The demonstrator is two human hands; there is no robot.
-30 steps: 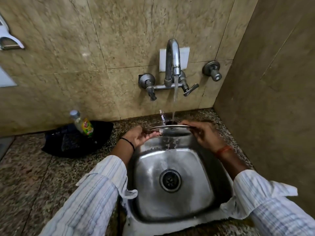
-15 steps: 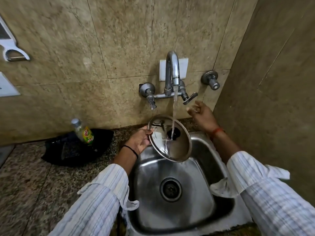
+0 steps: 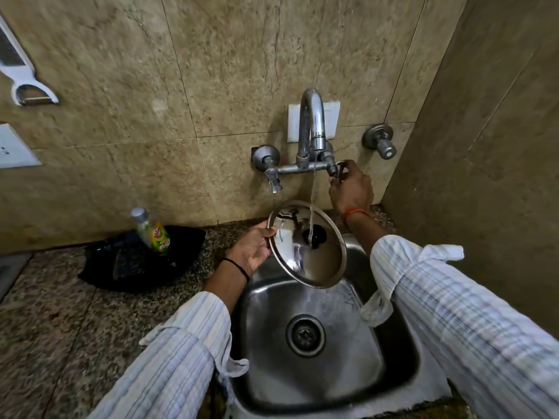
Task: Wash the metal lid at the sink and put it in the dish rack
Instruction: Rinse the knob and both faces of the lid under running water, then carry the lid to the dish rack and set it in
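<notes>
Here the metal lid [image 3: 305, 244] sits at the centre of the frame, tilted on edge above the back of the steel sink [image 3: 272, 343], its shiny face and dark knob turned toward the camera. A thin stream of water [image 3: 313, 189] falls from the curved tap [image 3: 311, 122] onto the lid near the knob and runs off its lower rim into the basin. The left hand [image 3: 252, 247] holds the lid by its left rim, fingers [image 3: 267, 234] curled closed around the edge. To the upper right of the lid, the right hand [image 3: 351, 189] is raised to the tap's right-hand lever [image 3: 338, 170], its fingers wrapped around it. Both forearms wear rolled striped sleeves; a dark band circles the left wrist and an orange thread the right. The drain [image 3: 305, 335] lies in the middle of the sink, lower centre. On the speckled tabletop [image 3: 45, 328] at the left stands a small bottle [image 3: 151, 231] with a green and yellow label, resting in a black tray [image 3: 136, 261] against the tiled wall.
</notes>
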